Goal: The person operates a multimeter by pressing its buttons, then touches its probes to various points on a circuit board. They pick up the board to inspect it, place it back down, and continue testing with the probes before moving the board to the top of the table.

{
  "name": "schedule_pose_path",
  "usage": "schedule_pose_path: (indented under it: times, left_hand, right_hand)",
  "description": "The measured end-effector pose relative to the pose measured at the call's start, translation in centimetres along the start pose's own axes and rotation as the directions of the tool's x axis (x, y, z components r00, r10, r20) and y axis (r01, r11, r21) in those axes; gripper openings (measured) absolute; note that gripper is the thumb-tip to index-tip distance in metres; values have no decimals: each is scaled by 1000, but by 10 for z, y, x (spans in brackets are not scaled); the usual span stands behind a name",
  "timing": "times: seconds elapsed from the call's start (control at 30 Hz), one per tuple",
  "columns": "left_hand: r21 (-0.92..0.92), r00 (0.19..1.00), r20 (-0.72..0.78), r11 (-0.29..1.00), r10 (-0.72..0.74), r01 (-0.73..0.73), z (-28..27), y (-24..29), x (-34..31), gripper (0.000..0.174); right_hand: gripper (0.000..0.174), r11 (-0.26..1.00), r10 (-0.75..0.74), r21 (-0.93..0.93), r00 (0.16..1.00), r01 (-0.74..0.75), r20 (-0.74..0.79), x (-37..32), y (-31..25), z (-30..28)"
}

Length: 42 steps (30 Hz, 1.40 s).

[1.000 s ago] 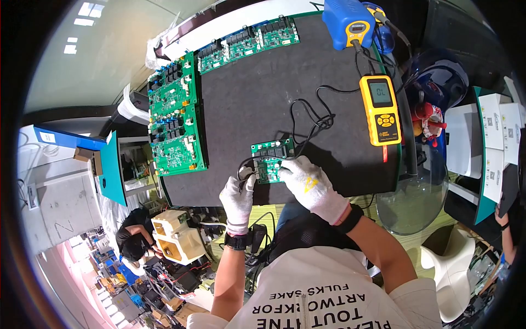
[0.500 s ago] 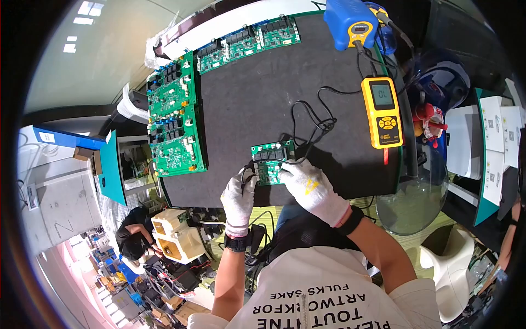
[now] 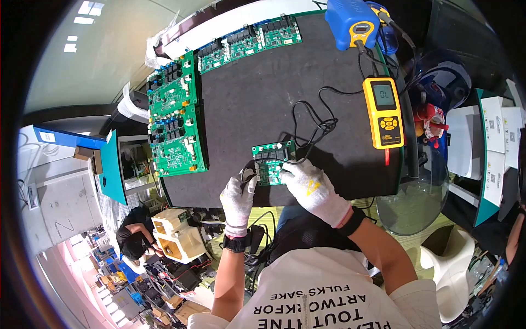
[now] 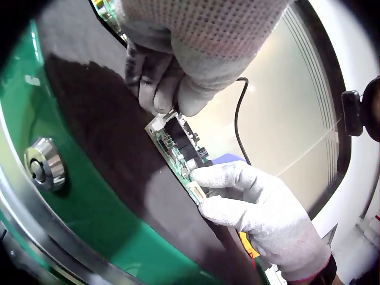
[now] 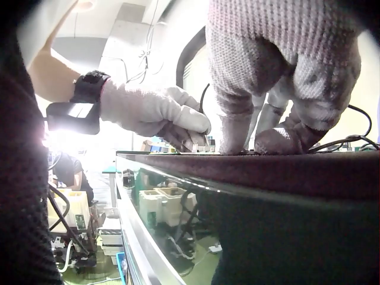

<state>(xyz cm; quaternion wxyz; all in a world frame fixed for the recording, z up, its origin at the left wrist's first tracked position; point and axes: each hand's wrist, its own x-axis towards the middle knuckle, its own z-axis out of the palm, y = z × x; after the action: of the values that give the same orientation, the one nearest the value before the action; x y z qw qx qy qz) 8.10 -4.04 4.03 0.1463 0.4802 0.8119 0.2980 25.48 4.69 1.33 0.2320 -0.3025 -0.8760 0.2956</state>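
Observation:
A small green circuit board (image 3: pixel 268 163) with black components lies at the near side of the dark mat. At its left edge is my gloved left hand (image 3: pixel 239 202), pinching the looped end of a black cable (image 3: pixel 296 163) that crosses over the board. What sits at that cable's tip is hidden by the fingers. My gloved right hand (image 3: pixel 313 191) pinches the board's right edge; in the left wrist view its thumb and forefinger (image 4: pixel 222 176) stand on either side of the board's end (image 4: pixel 195 191).
A yellow handheld meter (image 3: pixel 385 112) reading OL lies on the right, below a blue soldering station (image 3: pixel 351 27). Larger green boards (image 3: pixel 174 140) line the left side, and more boards (image 3: pixel 249 43) line the back. A white chair (image 3: pixel 450 274) stands beyond my right arm.
Over the last second the hands and the small board have barely shifted, both hands staying at its edges. The cable now lies a little lower across the board.

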Motion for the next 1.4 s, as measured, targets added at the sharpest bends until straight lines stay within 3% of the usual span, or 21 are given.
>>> schedule_pose_path:
  times: [0.37,0.43,0.53,0.73,1.07,1.17,1.23,1.27,1.33,1.4]
  left_hand:
    - [-23,999,-30,999,43,-43,3,-4,-1,15]
    - [-12,996,-45,997,80,-80,4,-5,-1,14]
    - [-38,997,-60,998,49,-51,5,-4,-2,14]
    - [-58,999,-40,998,-32,29,4,-5,-3,16]
    - [-97,999,-52,995,3,-8,6,-7,-1,15]
    - [-26,999,-43,999,33,-34,6,-5,-1,13]
    - [20,999,-31,999,36,-36,6,-7,-1,12]
    - [20,999,-30,999,37,-36,6,-6,0,12]
    - [3,998,-43,998,56,-56,5,-4,0,13]
    - [1,998,-37,999,54,-54,4,-1,1,13]
  right_hand:
    - [13,998,-17,-65,997,12,-71,-2,0,5]
    - [20,998,27,-64,999,-25,39,-2,2,7]
    - [20,998,34,-60,997,-30,71,0,1,5]
    - [20,999,37,-2,999,-37,19,-3,2,7]
    - [19,999,40,-8,999,-40,31,-2,1,6]
    - [20,997,54,-51,996,-50,64,-2,0,4]
    - [11,999,-30,-27,996,28,-88,-3,1,6]
    - [11,999,-30,-27,996,27,-88,-3,2,8]
    - [20,999,41,-2,999,-41,10,-5,3,12]
    - [20,999,33,-13,999,-33,4,-4,3,9]
